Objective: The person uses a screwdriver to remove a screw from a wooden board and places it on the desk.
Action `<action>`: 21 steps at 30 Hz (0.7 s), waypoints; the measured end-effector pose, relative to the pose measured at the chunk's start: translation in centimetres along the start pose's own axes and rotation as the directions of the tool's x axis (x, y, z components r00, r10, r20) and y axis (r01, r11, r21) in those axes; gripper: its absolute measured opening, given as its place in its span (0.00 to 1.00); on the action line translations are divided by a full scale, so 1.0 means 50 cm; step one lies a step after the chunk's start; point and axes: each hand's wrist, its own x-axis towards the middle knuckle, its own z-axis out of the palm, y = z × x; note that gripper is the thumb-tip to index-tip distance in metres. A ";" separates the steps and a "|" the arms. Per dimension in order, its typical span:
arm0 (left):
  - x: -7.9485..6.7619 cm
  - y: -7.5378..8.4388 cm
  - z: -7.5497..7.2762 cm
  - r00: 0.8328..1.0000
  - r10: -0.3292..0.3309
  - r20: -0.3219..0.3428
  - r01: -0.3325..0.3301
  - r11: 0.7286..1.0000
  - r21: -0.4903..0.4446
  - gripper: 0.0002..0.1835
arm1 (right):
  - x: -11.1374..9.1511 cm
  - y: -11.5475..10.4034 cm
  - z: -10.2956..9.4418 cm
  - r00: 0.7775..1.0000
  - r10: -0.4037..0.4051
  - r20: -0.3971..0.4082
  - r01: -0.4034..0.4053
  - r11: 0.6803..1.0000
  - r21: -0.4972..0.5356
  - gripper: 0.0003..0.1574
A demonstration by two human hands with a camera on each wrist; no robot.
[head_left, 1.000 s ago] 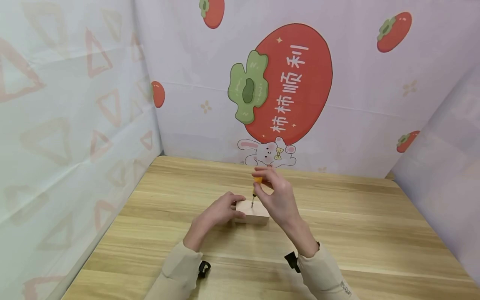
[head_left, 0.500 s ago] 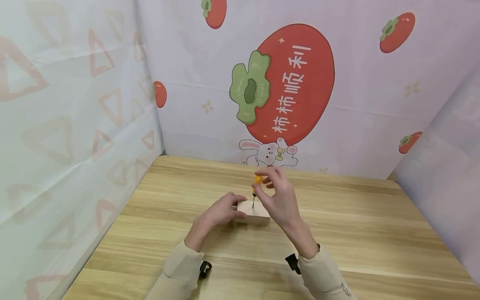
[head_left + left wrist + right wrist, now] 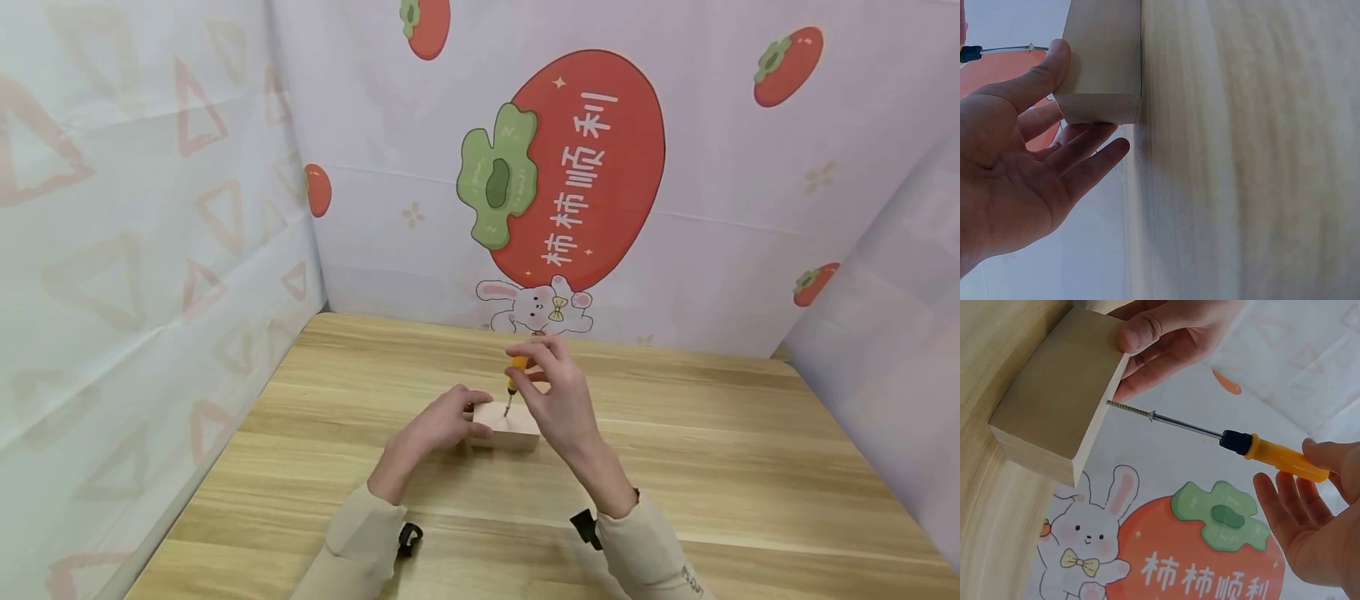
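Note:
A pale wooden block (image 3: 506, 438) lies on the table, its left end held between the thumb and fingers of my left hand (image 3: 442, 421). In the left wrist view the thumb (image 3: 1057, 59) presses near the block's top edge and the fingers reach round its far side. My right hand (image 3: 558, 400) pinches the yellow handle of a screwdriver (image 3: 1282, 459) by its end. The screwdriver's shaft meets the head of a screw (image 3: 1130, 410), which stands in the block's top face with most of its thread showing. Screw and screwdriver lean slightly.
The wood-grain table (image 3: 712, 467) spreads out on both sides of the block. Behind it hangs a printed cloth (image 3: 390, 242) with persimmons and a rabbit, and another patterned cloth (image 3: 150, 292) closes the left side. Black straps sit at both wrists.
The screwdriver has shifted in tilt, its handle now leaning slightly more to the right. My right fingers have changed their hold on the handle a little. The left hand and the block stay in place.

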 end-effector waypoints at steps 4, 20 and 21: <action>0.000 0.002 0.001 1.000 -0.003 -0.001 0.003 1.000 -0.003 0.28 | 0.001 -0.001 -0.003 1.000 -0.003 0.001 0.003 1.000 -0.018 0.23; -0.002 0.001 0.001 1.000 -0.007 -0.004 0.007 1.000 -0.005 0.29 | -0.005 0.001 -0.019 1.000 -0.023 0.001 0.023 0.991 -0.133 0.26; -0.002 0.001 0.001 1.000 -0.008 -0.004 0.008 1.000 -0.006 0.29 | -0.005 0.000 -0.022 1.000 -0.026 0.006 0.026 0.991 -0.128 0.27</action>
